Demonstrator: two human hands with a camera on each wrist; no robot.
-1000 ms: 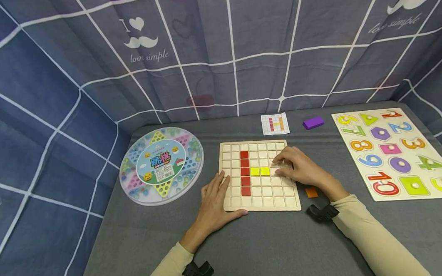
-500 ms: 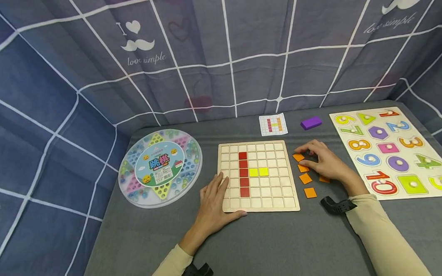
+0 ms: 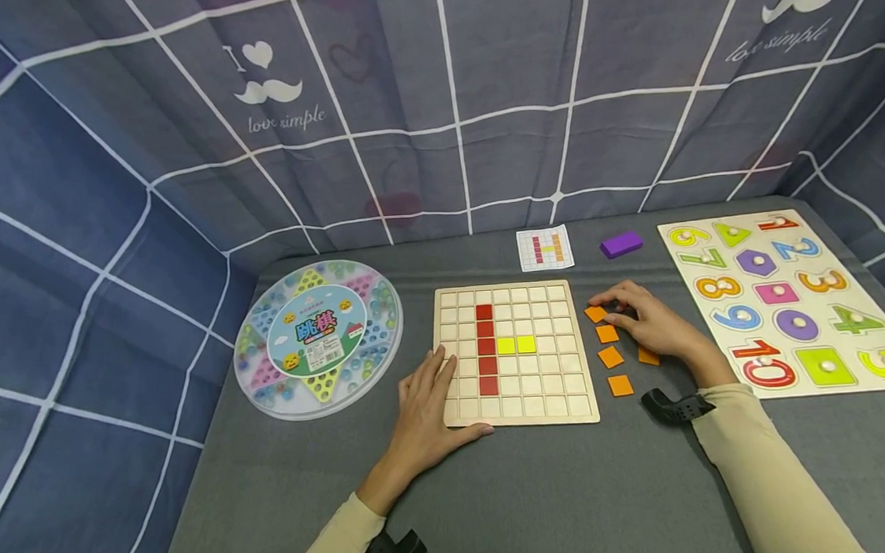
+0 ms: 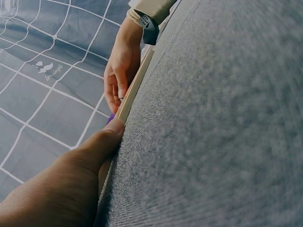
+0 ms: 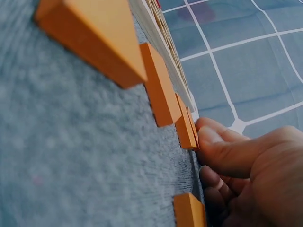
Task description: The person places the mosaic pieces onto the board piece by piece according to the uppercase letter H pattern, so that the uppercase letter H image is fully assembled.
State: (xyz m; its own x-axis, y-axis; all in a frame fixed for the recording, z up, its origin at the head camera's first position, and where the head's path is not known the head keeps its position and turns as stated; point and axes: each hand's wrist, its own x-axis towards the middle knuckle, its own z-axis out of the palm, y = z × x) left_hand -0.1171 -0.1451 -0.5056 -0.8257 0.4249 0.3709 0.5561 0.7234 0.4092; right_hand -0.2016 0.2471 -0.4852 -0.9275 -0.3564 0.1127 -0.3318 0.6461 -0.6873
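A wooden grid board [image 3: 546, 388] lies flat in the middle, with a column of red tiles [image 3: 486, 347] and two yellow tiles [image 3: 516, 345] in its squares. My left hand [image 3: 427, 403] rests along the board's left edge, fingers straight, thumb by the front edge. Right of the board, my right hand [image 3: 651, 320] pinches an orange square tile [image 3: 595, 314] between thumb and forefinger, at table level. Several other orange tiles [image 3: 619, 385] lie near it on the cloth; one is partly under the hand. In the right wrist view the fingertips [image 5: 210, 137] touch the farthest tile.
Behind the board lie a printed pattern card [image 3: 544, 248] and a purple block [image 3: 621, 244]. A round Chinese checkers box [image 3: 318, 341] stands at left. A number and shape puzzle board [image 3: 797, 308] lies at right. A grid-patterned curtain [image 3: 403, 103] encloses the table.
My right hand has left the board's right side and moved right to the orange tiles, uncovering several of them. The left hand stays at the board's edge.
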